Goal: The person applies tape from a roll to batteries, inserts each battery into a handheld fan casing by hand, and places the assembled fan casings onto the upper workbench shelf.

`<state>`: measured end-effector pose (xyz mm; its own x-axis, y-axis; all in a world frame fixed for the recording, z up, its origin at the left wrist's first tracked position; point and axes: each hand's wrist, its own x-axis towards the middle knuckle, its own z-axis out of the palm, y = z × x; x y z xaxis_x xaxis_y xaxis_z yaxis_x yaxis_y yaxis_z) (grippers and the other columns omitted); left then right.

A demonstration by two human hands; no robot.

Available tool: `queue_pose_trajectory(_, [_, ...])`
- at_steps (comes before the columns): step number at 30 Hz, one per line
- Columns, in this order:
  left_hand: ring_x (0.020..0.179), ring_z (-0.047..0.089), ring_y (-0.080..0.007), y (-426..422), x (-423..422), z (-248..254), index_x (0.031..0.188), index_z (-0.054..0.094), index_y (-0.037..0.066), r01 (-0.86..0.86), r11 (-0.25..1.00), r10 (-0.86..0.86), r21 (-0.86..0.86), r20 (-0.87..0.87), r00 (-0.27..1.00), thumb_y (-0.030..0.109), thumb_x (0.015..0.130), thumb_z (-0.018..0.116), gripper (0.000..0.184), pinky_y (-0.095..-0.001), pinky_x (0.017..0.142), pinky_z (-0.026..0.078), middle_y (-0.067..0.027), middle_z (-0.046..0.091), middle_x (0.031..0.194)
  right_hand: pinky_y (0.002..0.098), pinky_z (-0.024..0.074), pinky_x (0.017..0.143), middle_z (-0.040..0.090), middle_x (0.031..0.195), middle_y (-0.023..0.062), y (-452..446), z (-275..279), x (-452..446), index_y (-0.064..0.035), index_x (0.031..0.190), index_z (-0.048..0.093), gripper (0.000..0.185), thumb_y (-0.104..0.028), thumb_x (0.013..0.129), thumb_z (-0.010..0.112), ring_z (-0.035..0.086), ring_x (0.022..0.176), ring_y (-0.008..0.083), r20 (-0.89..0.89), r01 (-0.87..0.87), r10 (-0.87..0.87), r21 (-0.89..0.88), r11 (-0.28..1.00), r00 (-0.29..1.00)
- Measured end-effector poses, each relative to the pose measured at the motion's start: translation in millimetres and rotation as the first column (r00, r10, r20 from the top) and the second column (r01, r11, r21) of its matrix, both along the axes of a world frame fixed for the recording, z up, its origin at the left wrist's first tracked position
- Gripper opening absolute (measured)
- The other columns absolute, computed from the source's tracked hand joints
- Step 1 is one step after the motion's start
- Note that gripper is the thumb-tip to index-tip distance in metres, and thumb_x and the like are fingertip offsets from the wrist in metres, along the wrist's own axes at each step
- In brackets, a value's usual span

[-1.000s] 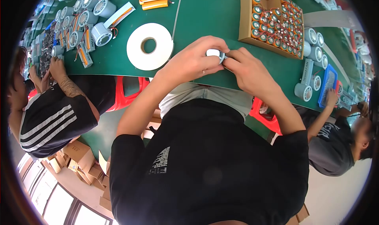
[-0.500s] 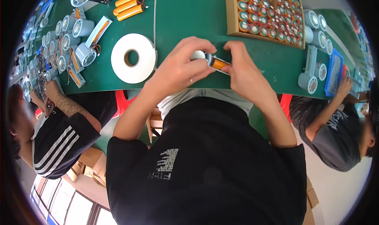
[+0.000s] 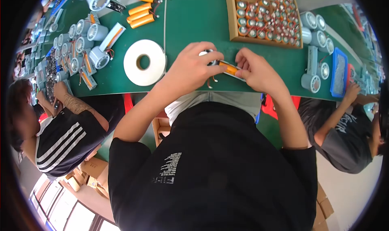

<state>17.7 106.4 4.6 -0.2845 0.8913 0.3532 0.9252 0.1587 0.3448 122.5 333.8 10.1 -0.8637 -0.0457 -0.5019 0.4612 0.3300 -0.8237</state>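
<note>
A grey-white handheld fan body (image 3: 242, 78) is between my hands near the table's front edge, its handle pointing right. An orange battery (image 3: 229, 68) lies in the open handle. My left hand (image 3: 189, 68) is closed around the round head end, hiding most of it, with its fingers reaching onto the battery. The thumb and fingers of my right hand (image 3: 258, 72) pinch the handle's far end by the battery; the exact contact is partly hidden. Thin red wires (image 3: 210, 83) hang below the fan body. A roll of white tape (image 3: 133, 67) lies left of my left hand.
A cardboard box (image 3: 265, 42) of orange batteries stands at the back right. Several loose batteries (image 3: 142, 19) lie at the back left. Fan bodies (image 3: 97, 32) crowd the left; more (image 3: 310, 83) stand right, beside a blue tray (image 3: 338, 74). Co-workers sit on both sides.
My right hand has drawn its fingers in to the handle's end. More of the battery shows, and red wires now hang below the fan body. The whole view has shifted slightly.
</note>
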Motion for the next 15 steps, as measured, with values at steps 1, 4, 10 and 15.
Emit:
queue_pose_trajectory(1, [0.109, 0.06, -0.0219, 2.2, -3.0, 0.9, 0.098, 0.074, 0.016, 0.02, 1.0, -0.02, -0.013, 0.004, 1.0, 0.006, 0.071, 0.073, 0.028, -0.0379, 0.095, 0.05, 0.0041, 0.065, 0.116, 0.0295, 0.0481, 0.073, 0.062, 0.097, 0.0099, 9.4, -10.1, 4.5, 0.0006, 0.112, 0.056, 0.025, 0.006, 0.088, 0.063, 0.058, 0.081, 0.0175, -0.038, 0.06, -0.066, -0.147, 0.987, 0.997])
queue_pose_trajectory(4, [0.109, 0.06, -0.0216, 8.8, -11.9, 3.8, 0.097, 0.074, 0.017, 0.06, 0.998, -0.061, -0.013, -0.027, 0.998, 0.007, 0.072, 0.073, 0.028, -0.0377, 0.094, 0.05, 0.0046, 0.065, 0.113, 0.0284, 0.0477, 0.071, 0.062, 0.095, 0.01, 18.9, -22.6, 10.5, -0.0001, 0.11, 0.057, 0.02, 0.003, 0.091, 0.062, 0.057, 0.079, 0.0168, -0.134, 0.198, -0.26, -0.359, 0.912, 0.956])
queue_pose_trajectory(10, [0.106, 0.06, -0.0208, -8.4, -38.0, 44.5, 0.093, 0.075, 0.016, 0.001, 1.0, 0.001, 0.021, -0.088, 0.996, 0.008, 0.075, 0.073, 0.02, -0.0351, 0.088, 0.052, 0.0032, 0.066, 0.105, 0.0271, 0.0508, 0.07, 0.068, 0.095, 0.0151, 18.3, -57.2, 39.1, 0.0022, 0.106, 0.06, 0.01, -0.003, 0.101, 0.053, 0.059, 0.075, 0.0176, -0.226, 0.38, -0.622, -0.622, 0.684, 0.749])
queue_pose_trajectory(15, [0.091, 0.063, -0.0286, 32.8, -155.9, 99.2, 0.093, 0.076, 0.014, -0.594, 0.782, 0.551, -0.186, -0.238, 0.8, 0.015, 0.081, 0.073, 0.013, -0.036, 0.083, 0.054, -0.0017, 0.07, 0.106, 0.0283, 0.0508, 0.071, 0.069, 0.101, 0.0175, 13.6, -51.8, 36.7, 0.003, 0.109, 0.059, 0.011, -0.001, 0.1, 0.054, 0.062, 0.08, 0.0188, -0.132, 0.443, -0.686, -0.673, 0.592, 0.716])
